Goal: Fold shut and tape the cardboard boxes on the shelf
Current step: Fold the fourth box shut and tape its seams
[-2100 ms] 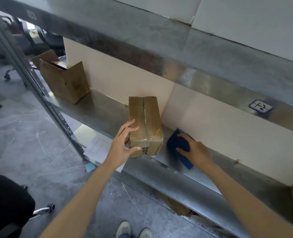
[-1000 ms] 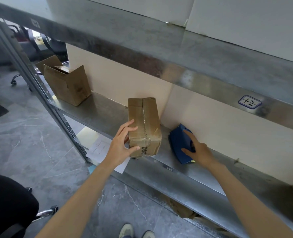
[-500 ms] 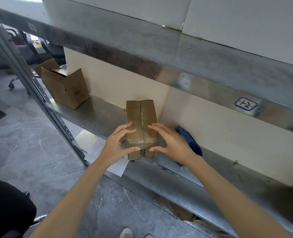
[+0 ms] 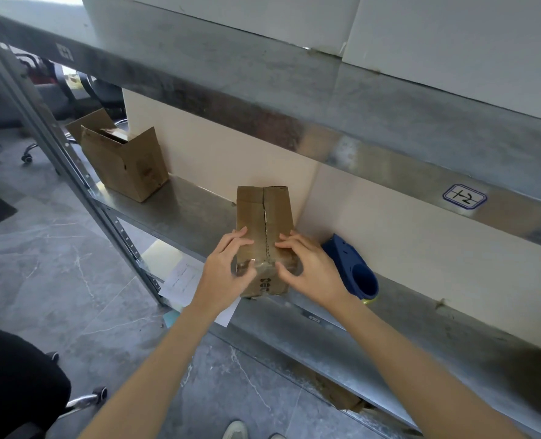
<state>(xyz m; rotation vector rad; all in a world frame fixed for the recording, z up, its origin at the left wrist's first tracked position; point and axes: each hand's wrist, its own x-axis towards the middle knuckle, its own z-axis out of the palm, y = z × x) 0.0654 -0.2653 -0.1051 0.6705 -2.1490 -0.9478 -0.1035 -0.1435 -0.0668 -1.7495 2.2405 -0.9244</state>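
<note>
My left hand [image 4: 228, 270] and right hand [image 4: 313, 272] are both clasped on the near end of the closed box [image 4: 264, 217]. The fingers are bent over its top on either side of the centre seam, and the thumbs sit on its front face. The box stands at the front lip of the metal shelf [image 4: 183, 210], its far end at the cream back panel [image 4: 224, 153]. Just right of my right hand lies a blue tape dispenser [image 4: 356, 274], crowding that side. To the left, shelf runs to an open box [image 4: 126, 166], well apart, by the grey upright [image 4: 72, 172]. The upper shelf beam [image 4: 294, 115] overhangs the box. Below lie papers [image 4: 183, 280] and grey stone floor [image 4: 41, 264].
</note>
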